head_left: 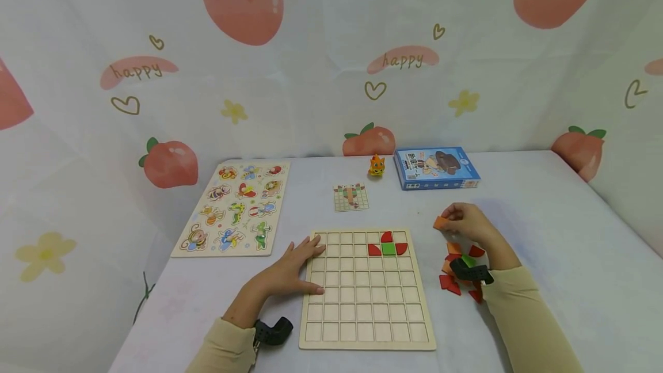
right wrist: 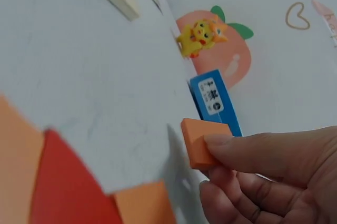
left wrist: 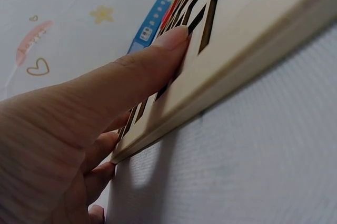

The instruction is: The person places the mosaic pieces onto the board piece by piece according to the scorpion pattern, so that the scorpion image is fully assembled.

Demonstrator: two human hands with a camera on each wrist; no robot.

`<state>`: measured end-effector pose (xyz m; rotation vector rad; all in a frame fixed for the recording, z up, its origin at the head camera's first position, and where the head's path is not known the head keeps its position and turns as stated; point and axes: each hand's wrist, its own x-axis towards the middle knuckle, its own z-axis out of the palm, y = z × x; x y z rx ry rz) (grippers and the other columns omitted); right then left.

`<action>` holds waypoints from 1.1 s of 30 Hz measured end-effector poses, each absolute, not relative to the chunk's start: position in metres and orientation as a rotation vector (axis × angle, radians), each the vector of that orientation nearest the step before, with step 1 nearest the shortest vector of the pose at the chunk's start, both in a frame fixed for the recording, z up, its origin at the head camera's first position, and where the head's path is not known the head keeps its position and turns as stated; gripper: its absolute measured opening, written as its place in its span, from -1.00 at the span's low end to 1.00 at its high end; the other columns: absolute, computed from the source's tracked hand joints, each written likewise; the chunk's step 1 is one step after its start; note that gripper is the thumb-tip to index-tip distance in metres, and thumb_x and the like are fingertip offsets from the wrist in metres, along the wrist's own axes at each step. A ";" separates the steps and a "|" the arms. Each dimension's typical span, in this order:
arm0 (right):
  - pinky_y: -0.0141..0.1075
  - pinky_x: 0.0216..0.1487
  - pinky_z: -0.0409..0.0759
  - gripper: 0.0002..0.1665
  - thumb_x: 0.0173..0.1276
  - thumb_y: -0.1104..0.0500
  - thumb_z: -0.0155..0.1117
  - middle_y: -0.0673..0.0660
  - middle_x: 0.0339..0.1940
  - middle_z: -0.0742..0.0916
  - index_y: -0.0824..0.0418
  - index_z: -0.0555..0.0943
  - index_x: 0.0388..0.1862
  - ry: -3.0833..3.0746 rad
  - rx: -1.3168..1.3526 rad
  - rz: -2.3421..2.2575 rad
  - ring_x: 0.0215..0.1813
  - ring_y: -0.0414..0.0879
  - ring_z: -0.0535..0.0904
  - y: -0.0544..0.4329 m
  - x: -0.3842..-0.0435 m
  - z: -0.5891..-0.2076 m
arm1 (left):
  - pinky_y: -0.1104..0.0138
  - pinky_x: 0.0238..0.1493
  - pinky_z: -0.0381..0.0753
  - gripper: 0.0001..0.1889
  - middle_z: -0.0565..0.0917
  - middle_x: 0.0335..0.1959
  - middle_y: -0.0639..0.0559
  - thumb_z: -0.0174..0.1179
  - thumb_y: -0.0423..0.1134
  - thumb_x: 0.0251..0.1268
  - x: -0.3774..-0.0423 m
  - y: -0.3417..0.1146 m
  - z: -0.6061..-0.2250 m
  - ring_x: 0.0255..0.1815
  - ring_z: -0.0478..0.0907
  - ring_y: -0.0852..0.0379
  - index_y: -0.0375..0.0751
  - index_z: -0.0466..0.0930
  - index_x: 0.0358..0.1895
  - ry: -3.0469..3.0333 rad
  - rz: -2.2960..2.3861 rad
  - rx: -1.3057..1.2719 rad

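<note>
My right hand (head_left: 468, 224) pinches an orange square tile (right wrist: 202, 142) between thumb and fingers, to the right of the wooden grid board (head_left: 365, 340). With fingers spread, my left hand (head_left: 290, 271) rests on the board's left edge; its thumb (left wrist: 171, 39) lies on the rim in the left wrist view. Near the board's top right, a green square tile (head_left: 388, 249) sits in a cell, with red quarter-round tiles (head_left: 401, 248) to its left, right and above. Below my right hand lies a loose pile of red, orange and green tiles (head_left: 449, 284), partly hidden by the wrist strap.
Behind the board lies a small pattern card (head_left: 351, 197). A yellow-orange toy figure (head_left: 377, 166) and a blue box (head_left: 437, 168) stand at the back. An insect puzzle board (head_left: 230, 209) lies at the left. A printed cloth hangs behind the table.
</note>
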<state>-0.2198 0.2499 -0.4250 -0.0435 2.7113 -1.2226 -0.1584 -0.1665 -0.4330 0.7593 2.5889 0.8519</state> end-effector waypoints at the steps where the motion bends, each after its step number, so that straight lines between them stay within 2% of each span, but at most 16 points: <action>1: -0.36 -0.36 0.55 -0.73 0.25 0.28 0.22 0.24 -0.31 0.64 0.46 0.49 -0.15 2.707 -0.045 -1.227 -0.33 -0.07 0.50 0.249 -0.220 -0.423 | -0.10 0.49 -0.34 -0.08 -0.01 0.52 -0.04 0.41 0.08 -0.08 -0.158 -0.167 -0.433 0.54 -0.21 -0.08 -0.11 0.21 0.40 2.591 0.851 0.762; 7: -0.38 -0.30 0.61 -0.67 0.27 0.23 0.24 0.23 -0.28 0.65 0.45 0.48 -0.10 2.676 -0.050 -1.261 -0.33 -0.11 0.54 0.239 -0.221 -0.412 | -0.12 0.48 -0.32 -0.09 0.00 0.51 -0.07 0.40 0.08 -0.07 -0.159 -0.167 -0.434 0.54 -0.20 -0.11 -0.14 0.21 0.39 2.594 0.854 0.778; 18: -0.31 -0.20 0.66 -0.62 0.26 0.19 0.26 0.13 -0.32 0.69 0.47 0.49 -0.08 2.478 -0.242 -1.443 -0.30 -0.13 0.61 0.215 -0.223 -0.407 | -0.11 0.48 -0.32 -0.09 0.01 0.51 -0.07 0.40 0.08 -0.07 -0.159 -0.167 -0.435 0.54 -0.19 -0.12 -0.15 0.22 0.39 2.593 0.849 0.777; 24: -0.32 -0.20 0.65 -0.66 0.25 0.19 0.29 0.05 -0.38 0.68 0.42 0.52 -0.12 2.452 -0.237 -1.429 -0.33 -0.16 0.58 0.196 -0.229 -0.412 | -0.13 0.47 -0.31 -0.09 0.00 0.51 -0.09 0.41 0.07 -0.08 -0.158 -0.167 -0.434 0.54 -0.20 -0.13 -0.16 0.22 0.38 2.582 0.866 0.775; 33: -0.34 -0.27 0.62 -0.74 0.25 0.21 0.28 0.08 -0.41 0.69 0.40 0.56 -0.20 2.402 -0.339 -1.428 -0.36 -0.20 0.58 0.164 -0.230 -0.414 | -0.13 0.47 -0.33 -0.09 0.01 0.51 -0.09 0.41 0.06 -0.08 -0.158 -0.167 -0.434 0.54 -0.20 -0.13 -0.17 0.22 0.39 2.582 0.866 0.776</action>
